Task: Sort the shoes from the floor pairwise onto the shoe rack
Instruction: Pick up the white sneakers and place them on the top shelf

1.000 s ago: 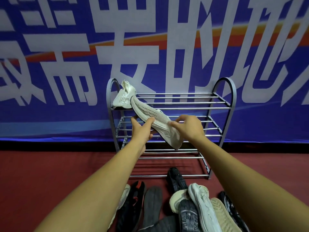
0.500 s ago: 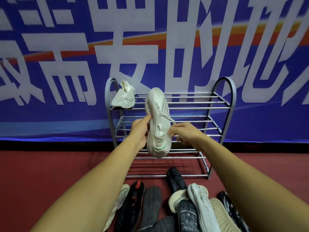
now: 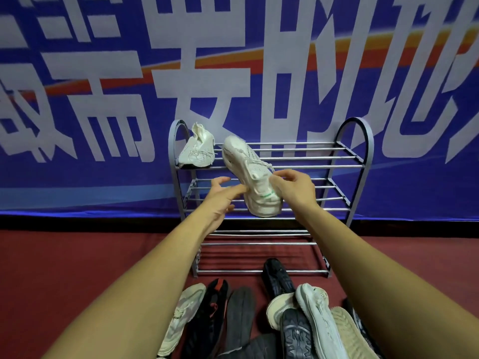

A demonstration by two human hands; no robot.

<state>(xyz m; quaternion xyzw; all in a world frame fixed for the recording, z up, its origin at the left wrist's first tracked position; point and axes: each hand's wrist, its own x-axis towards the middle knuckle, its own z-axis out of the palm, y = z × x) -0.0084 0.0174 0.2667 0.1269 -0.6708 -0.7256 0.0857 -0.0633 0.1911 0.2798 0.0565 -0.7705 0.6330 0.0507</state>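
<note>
A grey metal shoe rack [image 3: 356, 161] with three barred shelves stands against the blue banner. One white knit sneaker [image 3: 197, 152] sits at the left end of its top shelf. My right hand [image 3: 293, 189] grips the heel of a matching white sneaker [image 3: 248, 169], tilted with its toe resting on the top shelf beside the first. My left hand [image 3: 220, 196] is just left of the heel, fingers apart, thumb near the sole. A pile of shoes [image 3: 261, 320] lies on the floor in front of the rack.
The pile holds several black and white shoes, some sole-up, between my forearms. Red carpet [image 3: 64, 268] spreads to both sides. The banner wall [image 3: 103, 73] is directly behind the rack. The middle and lower shelves hold nothing.
The held sneaker moved up and right, its toe now on the top shelf beside the first one. My left hand let go of it and opened; my right hand moved to the heel.
</note>
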